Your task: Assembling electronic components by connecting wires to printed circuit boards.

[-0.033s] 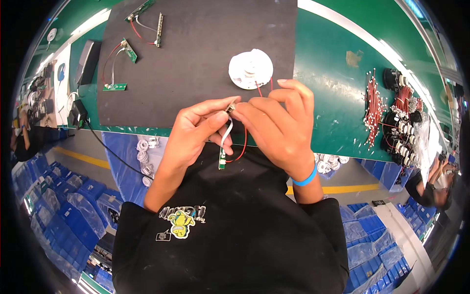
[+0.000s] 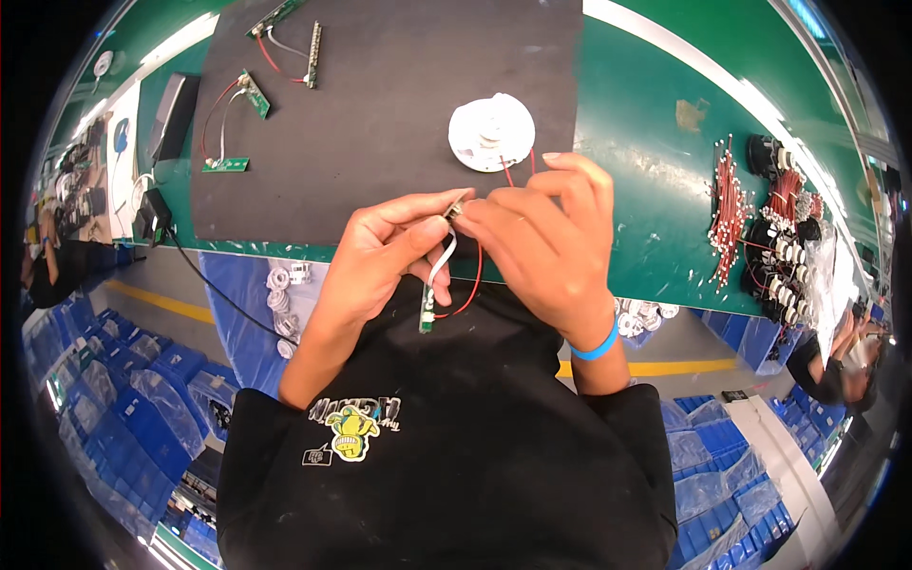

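My left hand (image 2: 380,249) pinches a small circuit board (image 2: 454,211) between thumb and fingers, above the table's near edge. From it a white cable (image 2: 443,258) and a red wire (image 2: 475,285) lead down to a second, green circuit board (image 2: 427,312) hanging below. My right hand (image 2: 543,233), a blue band at its wrist, has thumb and forefinger pressed together against the held board's right side; what they grip is hidden. Just beyond lies a round white part (image 2: 491,133), whose red wires (image 2: 508,175) run behind my right hand.
Wired pairs of green boards (image 2: 255,95) lie on the dark mat (image 2: 380,104) at far left. A bundle of red wires (image 2: 727,214) and several black-and-white round parts (image 2: 781,242) sit at right. A black cable (image 2: 214,285) hangs off the left side. Blue bins (image 2: 142,418) stand on the floor.
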`<action>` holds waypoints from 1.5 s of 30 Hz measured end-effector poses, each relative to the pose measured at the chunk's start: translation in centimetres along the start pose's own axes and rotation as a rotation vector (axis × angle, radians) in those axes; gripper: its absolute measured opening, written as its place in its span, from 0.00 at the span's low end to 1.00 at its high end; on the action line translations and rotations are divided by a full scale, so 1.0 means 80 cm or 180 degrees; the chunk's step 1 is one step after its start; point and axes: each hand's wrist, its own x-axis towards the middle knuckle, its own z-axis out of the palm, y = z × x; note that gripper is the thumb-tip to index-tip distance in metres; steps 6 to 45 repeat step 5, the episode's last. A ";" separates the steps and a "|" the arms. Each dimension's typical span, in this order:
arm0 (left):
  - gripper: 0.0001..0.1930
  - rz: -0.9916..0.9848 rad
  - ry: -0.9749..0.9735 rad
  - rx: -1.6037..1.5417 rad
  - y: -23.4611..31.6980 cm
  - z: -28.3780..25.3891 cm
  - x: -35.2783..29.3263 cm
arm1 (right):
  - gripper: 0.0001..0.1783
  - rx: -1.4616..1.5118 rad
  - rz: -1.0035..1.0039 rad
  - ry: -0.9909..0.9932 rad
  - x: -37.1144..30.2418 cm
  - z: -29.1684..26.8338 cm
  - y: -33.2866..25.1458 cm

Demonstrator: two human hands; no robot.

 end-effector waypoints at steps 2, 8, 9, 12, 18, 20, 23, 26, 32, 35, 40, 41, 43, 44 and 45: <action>0.17 -0.0137 0.0011 0.0026 0.005 0.001 -0.001 | 0.11 0.0406 -0.0002 0.0026 -0.003 0.002 0.008; 0.18 -0.0120 0.0061 0.0143 0.007 0.001 0.001 | 0.16 0.0887 0.0254 -0.0337 -0.003 0.001 0.015; 0.18 -0.0120 0.0061 0.0143 0.007 0.001 0.001 | 0.16 0.0887 0.0254 -0.0337 -0.003 0.001 0.015; 0.18 -0.0120 0.0061 0.0143 0.007 0.001 0.001 | 0.16 0.0887 0.0254 -0.0337 -0.003 0.001 0.015; 0.18 -0.0120 0.0061 0.0143 0.007 0.001 0.001 | 0.16 0.0887 0.0254 -0.0337 -0.003 0.001 0.015; 0.18 -0.0120 0.0061 0.0143 0.007 0.001 0.001 | 0.16 0.0887 0.0254 -0.0337 -0.003 0.001 0.015; 0.18 -0.0120 0.0061 0.0143 0.007 0.001 0.001 | 0.16 0.0887 0.0254 -0.0337 -0.003 0.001 0.015; 0.18 -0.0120 0.0061 0.0143 0.007 0.001 0.001 | 0.16 0.0887 0.0254 -0.0337 -0.003 0.001 0.015; 0.18 -0.0120 0.0061 0.0143 0.007 0.001 0.001 | 0.16 0.0887 0.0254 -0.0337 -0.003 0.001 0.015; 0.18 -0.0120 0.0061 0.0143 0.007 0.001 0.001 | 0.16 0.0887 0.0254 -0.0337 -0.003 0.001 0.015; 0.18 -0.0120 0.0061 0.0143 0.007 0.001 0.001 | 0.16 0.0887 0.0254 -0.0337 -0.003 0.001 0.015; 0.18 -0.0120 0.0061 0.0143 0.007 0.001 0.001 | 0.16 0.0887 0.0254 -0.0337 -0.003 0.001 0.015; 0.18 -0.0120 0.0061 0.0143 0.007 0.001 0.001 | 0.16 0.0887 0.0254 -0.0337 -0.003 0.001 0.015; 0.18 -0.0120 0.0061 0.0143 0.007 0.001 0.001 | 0.16 0.0887 0.0254 -0.0337 -0.003 0.001 0.015; 0.18 -0.0120 0.0061 0.0143 0.007 0.001 0.001 | 0.16 0.0887 0.0254 -0.0337 -0.003 0.001 0.015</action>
